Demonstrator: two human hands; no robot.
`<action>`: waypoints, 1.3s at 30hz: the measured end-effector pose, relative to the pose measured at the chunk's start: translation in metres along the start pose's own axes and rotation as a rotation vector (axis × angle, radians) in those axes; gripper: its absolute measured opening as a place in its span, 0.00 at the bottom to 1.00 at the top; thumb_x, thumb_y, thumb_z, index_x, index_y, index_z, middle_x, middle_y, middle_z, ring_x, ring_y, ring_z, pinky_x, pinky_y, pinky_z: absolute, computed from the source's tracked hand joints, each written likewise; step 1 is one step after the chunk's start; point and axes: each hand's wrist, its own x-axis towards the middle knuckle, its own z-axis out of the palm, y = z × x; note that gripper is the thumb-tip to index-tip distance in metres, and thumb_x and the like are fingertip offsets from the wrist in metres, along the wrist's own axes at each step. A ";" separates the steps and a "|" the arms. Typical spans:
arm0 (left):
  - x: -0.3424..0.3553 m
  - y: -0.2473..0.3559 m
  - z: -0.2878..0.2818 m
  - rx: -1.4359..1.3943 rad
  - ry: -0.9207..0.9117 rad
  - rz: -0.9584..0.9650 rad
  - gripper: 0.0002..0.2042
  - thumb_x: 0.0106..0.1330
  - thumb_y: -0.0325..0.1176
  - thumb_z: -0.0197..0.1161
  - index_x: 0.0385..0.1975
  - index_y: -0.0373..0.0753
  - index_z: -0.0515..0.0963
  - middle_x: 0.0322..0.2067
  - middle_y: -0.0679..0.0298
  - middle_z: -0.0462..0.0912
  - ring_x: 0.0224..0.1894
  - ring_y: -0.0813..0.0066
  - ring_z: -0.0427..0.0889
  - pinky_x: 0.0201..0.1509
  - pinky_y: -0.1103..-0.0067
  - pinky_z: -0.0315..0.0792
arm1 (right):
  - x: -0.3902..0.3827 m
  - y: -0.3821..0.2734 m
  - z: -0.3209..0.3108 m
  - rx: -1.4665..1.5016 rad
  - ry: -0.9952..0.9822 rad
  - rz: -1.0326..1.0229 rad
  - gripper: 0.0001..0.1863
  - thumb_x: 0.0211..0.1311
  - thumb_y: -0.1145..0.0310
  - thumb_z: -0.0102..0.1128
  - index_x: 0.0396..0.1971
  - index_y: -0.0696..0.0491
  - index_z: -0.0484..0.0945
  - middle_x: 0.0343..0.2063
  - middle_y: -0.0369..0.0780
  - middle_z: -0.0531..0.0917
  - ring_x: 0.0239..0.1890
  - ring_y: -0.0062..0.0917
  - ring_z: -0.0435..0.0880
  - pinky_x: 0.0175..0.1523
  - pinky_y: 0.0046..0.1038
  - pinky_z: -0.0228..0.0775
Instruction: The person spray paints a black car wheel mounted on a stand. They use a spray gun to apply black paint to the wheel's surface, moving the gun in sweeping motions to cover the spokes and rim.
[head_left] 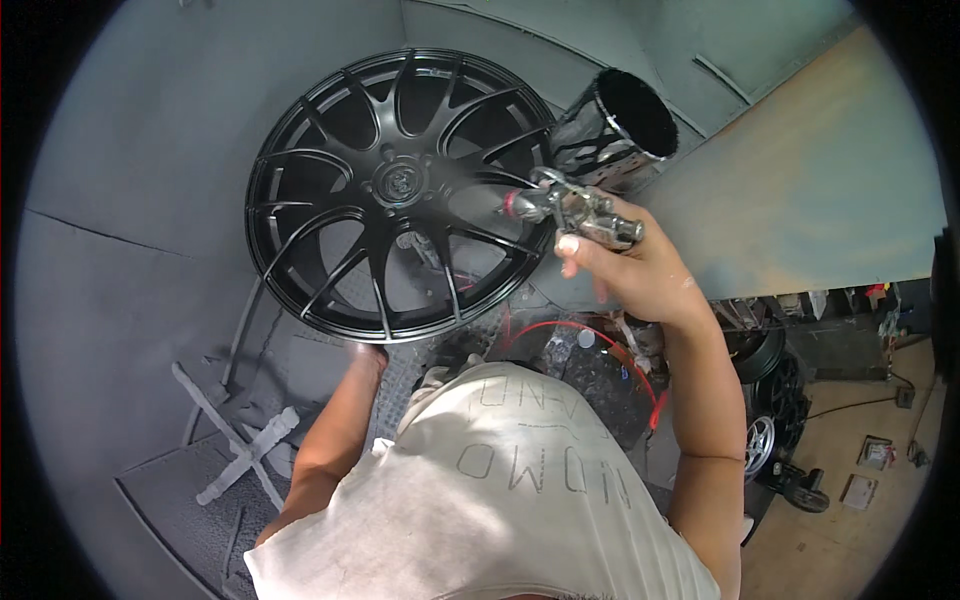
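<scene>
My right hand (645,265) is closed around a metal spray gun (588,216), whose red-ringed nozzle points left at the wheel. A faint mist spreads between the nozzle and the wheel's centre. The black multi-spoke wheel rim (402,182) faces me, with glossy spokes and a round hub cap in the middle. My left hand (368,352) is at the wheel's lower edge, mostly hidden behind it, so its fingers do not show. A red hose (560,323) runs below the right hand.
A paint-streaked cylindrical can (600,140) stands right of the wheel. Grey booth walls (150,150) enclose the left and back; a pale panel (810,180) stands right. Grey-coated crossed bars (245,450) lie lower left. Other wheels (762,445) and small items are on the floor at right.
</scene>
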 end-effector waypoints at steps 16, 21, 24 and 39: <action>-0.027 -0.010 -0.013 0.041 -0.121 -0.233 0.19 0.74 0.51 0.46 0.46 0.43 0.78 0.41 0.67 0.83 0.41 0.71 0.82 0.43 0.73 0.79 | 0.016 0.032 -0.036 -0.506 0.571 -0.318 0.24 0.64 0.71 0.63 0.59 0.59 0.73 0.47 0.49 0.83 0.50 0.36 0.82 0.57 0.32 0.71; -0.007 0.013 -0.020 0.061 -0.064 -0.129 0.21 0.74 0.52 0.46 0.51 0.44 0.77 0.49 0.65 0.82 0.49 0.69 0.80 0.57 0.68 0.74 | 0.003 0.011 -0.011 -0.353 0.420 -0.127 0.24 0.65 0.70 0.63 0.60 0.58 0.73 0.28 0.36 0.80 0.27 0.19 0.77 0.36 0.26 0.74; -0.003 0.017 -0.020 0.029 -0.008 -0.006 0.23 0.74 0.53 0.46 0.53 0.42 0.76 0.53 0.63 0.81 0.54 0.67 0.79 0.64 0.67 0.69 | -0.008 0.003 0.006 -0.150 0.227 -0.039 0.24 0.66 0.69 0.63 0.61 0.57 0.73 0.25 0.31 0.78 0.24 0.15 0.73 0.31 0.23 0.70; -0.025 -0.030 -0.021 -0.052 -0.232 -0.288 0.23 0.74 0.53 0.44 0.50 0.40 0.75 0.44 0.58 0.80 0.43 0.66 0.80 0.40 0.73 0.80 | 0.022 0.036 -0.033 -0.418 0.581 -0.270 0.26 0.64 0.70 0.64 0.62 0.58 0.72 0.43 0.46 0.85 0.42 0.26 0.82 0.53 0.29 0.73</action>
